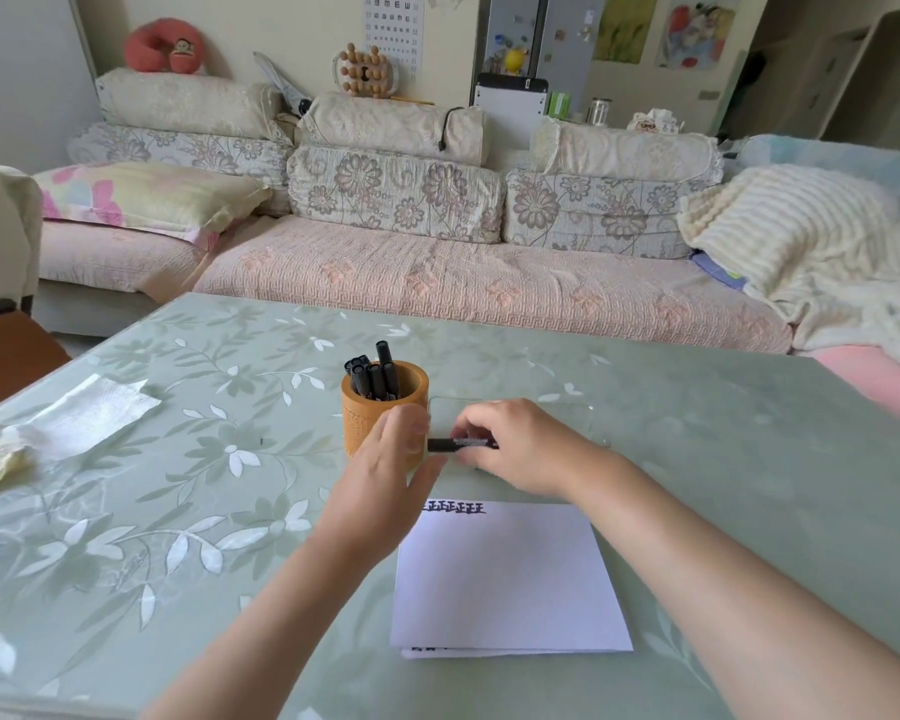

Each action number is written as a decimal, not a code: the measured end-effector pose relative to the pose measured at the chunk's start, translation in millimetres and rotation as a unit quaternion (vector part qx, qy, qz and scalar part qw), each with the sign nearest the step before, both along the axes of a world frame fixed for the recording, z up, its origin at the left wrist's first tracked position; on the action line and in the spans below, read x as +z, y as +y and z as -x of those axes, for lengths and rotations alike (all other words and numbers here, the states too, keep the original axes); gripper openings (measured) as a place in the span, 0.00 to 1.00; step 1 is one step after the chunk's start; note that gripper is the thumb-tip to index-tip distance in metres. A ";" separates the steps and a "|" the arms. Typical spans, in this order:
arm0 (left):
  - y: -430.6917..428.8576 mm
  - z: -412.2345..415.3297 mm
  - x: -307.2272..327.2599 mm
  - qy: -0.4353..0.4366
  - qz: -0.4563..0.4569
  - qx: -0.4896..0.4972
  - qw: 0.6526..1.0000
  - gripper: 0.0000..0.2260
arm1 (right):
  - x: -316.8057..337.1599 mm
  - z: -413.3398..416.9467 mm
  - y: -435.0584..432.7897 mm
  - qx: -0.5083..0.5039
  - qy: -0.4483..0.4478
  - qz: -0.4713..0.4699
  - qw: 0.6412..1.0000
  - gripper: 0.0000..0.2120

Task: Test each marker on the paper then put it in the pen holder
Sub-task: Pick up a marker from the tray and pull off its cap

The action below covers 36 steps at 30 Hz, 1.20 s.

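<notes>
1. Now, the right hand [515, 444] has its fingers curled down over a black marker [445, 445], pinching it level just above the table [749, 459].
2. The left hand [391, 459] sits at the marker's left end, thumb above and forefinger below. Whether they pinch that end or only bracket it, I cannot tell.
3. My read: this is the cap moment, either off for a test or back on after one. The end of the barrel is too small to tell capped from bare.
4. If the cap is coming off, the next move calls for a straight pull along the barrel. Then comes a short trip toward the body to the paper [510, 579], which lies just on the near side of the hands with a row of dark test marks along its far edge.
5. If it is going on, the pen holder [362, 418] stands just beside the left hand and partly behind it. Other black markers [372, 376] bunch toward its left, so the right of the mouth looks open for a drop.
6. One risk: the left hand is very close to the holder, and a jerky pull could knock it.
7. For room, wide table surface runs to the right of the hands and the far edge lies well beyond the holder. A crumpled tissue [89, 415] sits well off to the left, with the sofa [437, 283] behind.
</notes>
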<state>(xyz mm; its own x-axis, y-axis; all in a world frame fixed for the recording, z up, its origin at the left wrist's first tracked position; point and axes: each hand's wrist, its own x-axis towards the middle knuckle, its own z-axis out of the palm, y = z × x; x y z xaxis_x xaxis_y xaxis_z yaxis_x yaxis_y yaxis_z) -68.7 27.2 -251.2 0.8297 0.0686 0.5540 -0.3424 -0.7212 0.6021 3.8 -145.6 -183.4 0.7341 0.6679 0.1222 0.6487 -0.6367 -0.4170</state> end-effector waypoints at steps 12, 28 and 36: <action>-2.9 4.0 15.2 0.024 -0.018 0.005 1.000 0.03 | -23.0 27.6 -53.3 -0.148 0.122 -0.207 0.959 0.11; -38.2 6.2 15.0 0.001 -0.075 -0.046 0.996 0.05 | -41.5 28.3 -56.0 -0.103 0.193 -0.272 0.937 0.11; -33.0 -2.7 8.1 0.007 -0.180 -0.113 0.977 0.10 | -50.3 26.8 -58.5 -0.095 0.163 -0.078 0.979 0.11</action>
<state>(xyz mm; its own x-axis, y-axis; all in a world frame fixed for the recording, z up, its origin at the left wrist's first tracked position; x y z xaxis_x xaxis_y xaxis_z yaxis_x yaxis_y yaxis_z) -65.9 -5.8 -243.1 0.8089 -0.3142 0.4969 -0.5106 -0.7945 0.3288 -23.0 -204.1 -233.7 0.8605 0.5072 -0.0485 0.3415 -0.6447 -0.6839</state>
